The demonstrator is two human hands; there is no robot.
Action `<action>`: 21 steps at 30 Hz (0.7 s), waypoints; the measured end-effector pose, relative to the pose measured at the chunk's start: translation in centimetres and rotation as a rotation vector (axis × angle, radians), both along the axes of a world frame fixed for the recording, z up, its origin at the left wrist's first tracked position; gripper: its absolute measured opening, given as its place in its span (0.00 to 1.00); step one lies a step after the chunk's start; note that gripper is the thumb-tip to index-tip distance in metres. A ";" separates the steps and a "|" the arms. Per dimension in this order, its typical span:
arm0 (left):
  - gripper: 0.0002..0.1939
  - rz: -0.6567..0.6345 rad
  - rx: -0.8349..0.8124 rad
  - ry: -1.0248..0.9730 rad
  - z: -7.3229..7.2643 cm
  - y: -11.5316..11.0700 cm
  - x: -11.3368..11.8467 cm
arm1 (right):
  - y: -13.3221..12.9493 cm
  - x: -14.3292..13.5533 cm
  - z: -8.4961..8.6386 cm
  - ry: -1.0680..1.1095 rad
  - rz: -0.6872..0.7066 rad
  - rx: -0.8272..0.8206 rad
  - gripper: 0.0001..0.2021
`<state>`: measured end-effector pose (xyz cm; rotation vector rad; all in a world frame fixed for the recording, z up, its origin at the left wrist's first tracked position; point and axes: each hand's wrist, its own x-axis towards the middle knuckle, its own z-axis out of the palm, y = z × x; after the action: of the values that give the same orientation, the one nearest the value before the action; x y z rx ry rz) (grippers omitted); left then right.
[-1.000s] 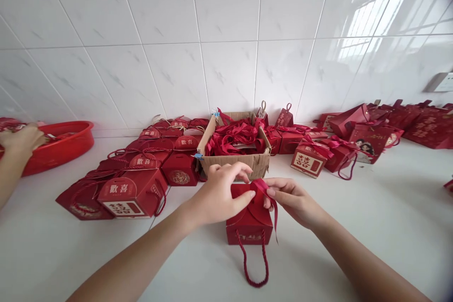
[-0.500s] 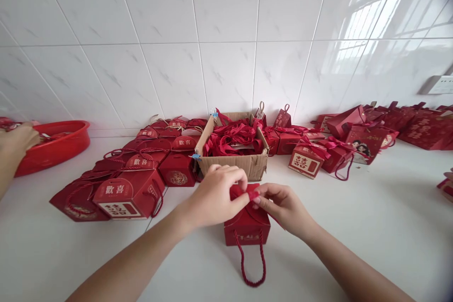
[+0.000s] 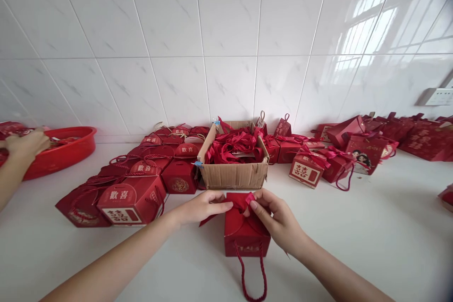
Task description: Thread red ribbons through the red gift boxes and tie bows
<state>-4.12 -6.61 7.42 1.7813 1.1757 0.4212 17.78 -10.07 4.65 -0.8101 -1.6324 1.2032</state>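
Observation:
A small red gift box with a twisted rope handle stands on the white counter in front of me. Across its top runs a red ribbon, looped in the middle, with one tail sticking out to the left. My right hand pinches a ribbon loop between thumb and fingers at the box's right top edge. On the left side, my left hand has thumb and fingers closed on the ribbon, close to the knot. Just behind the box is a cardboard box filled with loose red ribbons.
Rows of red gift boxes stand to the left. Ribboned boxes and red bags sit to the right. Another person's hand reaches into a red basin at far left. A tiled wall backs the counter.
My left hand has moved left and down from above the knot, drawing ribbon to the left. My right hand still pinches the loop. The view has tilted up slightly.

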 end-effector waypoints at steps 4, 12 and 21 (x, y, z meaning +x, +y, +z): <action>0.20 0.016 0.104 -0.022 0.9 0.3 -0.7 | -0.3 -0.4 0.5 -0.063 -0.080 0.047 0.15; 0.05 -0.143 0.474 0.167 7.6 -3.4 -0.3 | -0.5 -0.8 0.5 -0.059 -0.112 -0.040 0.14; 0.15 -0.389 0.860 0.153 9.3 -3.2 4.0 | -0.7 -0.3 1.2 -0.155 -0.019 0.070 0.08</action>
<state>-0.15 -9.84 16.69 2.7585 0.7422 0.6182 17.45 -10.74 5.87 -0.8916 -1.7777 1.0864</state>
